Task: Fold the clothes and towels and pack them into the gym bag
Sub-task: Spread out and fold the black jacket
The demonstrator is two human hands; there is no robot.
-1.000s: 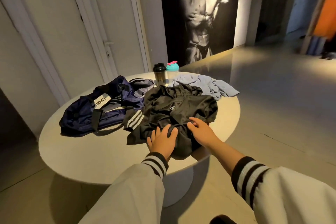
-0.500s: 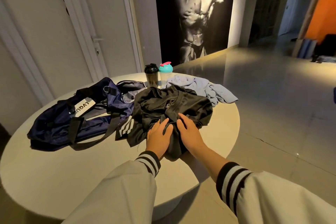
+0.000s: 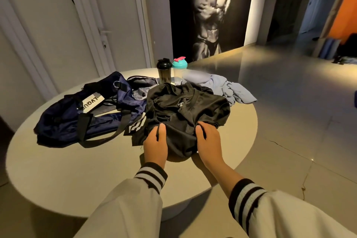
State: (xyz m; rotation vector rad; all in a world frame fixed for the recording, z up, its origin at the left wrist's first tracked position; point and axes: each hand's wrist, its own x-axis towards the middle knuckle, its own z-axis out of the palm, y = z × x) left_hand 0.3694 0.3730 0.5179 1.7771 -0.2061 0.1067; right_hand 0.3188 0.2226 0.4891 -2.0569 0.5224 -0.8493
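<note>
Head view: we note left hand and right hand, each grip curled into the near edge of the black shirt mid-tabletop. Gym bag at shirt's 9 o'clock; blue towel at 1 o'clock.

The left hand and right hand grip the near edge of the jersey, which lies on the table. Left of the grip lies the gym bag. A second garment sits between them, seemingly tucked under the jersey. Beyond the grip stands a shaker bottle, with another bottle just right of it. A crumpled cloth lies beyond-right, behind the jersey.
</note>
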